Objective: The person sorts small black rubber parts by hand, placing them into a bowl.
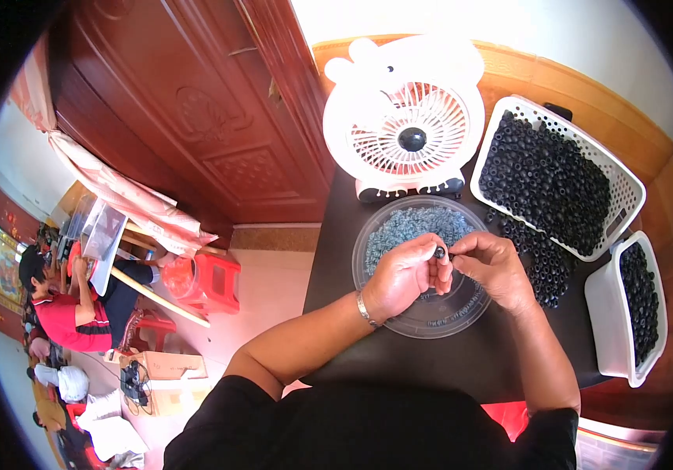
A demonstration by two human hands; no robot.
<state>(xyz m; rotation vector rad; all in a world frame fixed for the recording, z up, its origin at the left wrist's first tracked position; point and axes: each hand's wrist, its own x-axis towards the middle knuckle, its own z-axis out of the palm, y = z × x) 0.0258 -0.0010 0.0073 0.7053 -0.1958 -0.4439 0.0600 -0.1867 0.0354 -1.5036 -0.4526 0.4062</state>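
Observation:
My left hand [405, 276], with a metal bracelet at its wrist, is held palm up and half curled over a clear round plastic tub [430, 327]. Between its thumb and fingers sits a small black ring-shaped part [439, 252]. Close beside it, the thumb and forefinger of my right hand [495, 268] are pinched together; a dark speck shows at the tips, too small to name. Many small blue-grey translucent pieces [408, 227] lie in the tub, mostly toward its far side. A loose heap of black ring-shaped parts [544, 270] lies on the table right of my right hand.
A white perforated basket [626, 188] and a white bin [604, 313], both filled with black parts, stand at the right of the dark table [336, 305]. A white animal-shaped fan [411, 141] stands behind the tub. Leftward, a person in red [78, 321] sits near a red stool [215, 282].

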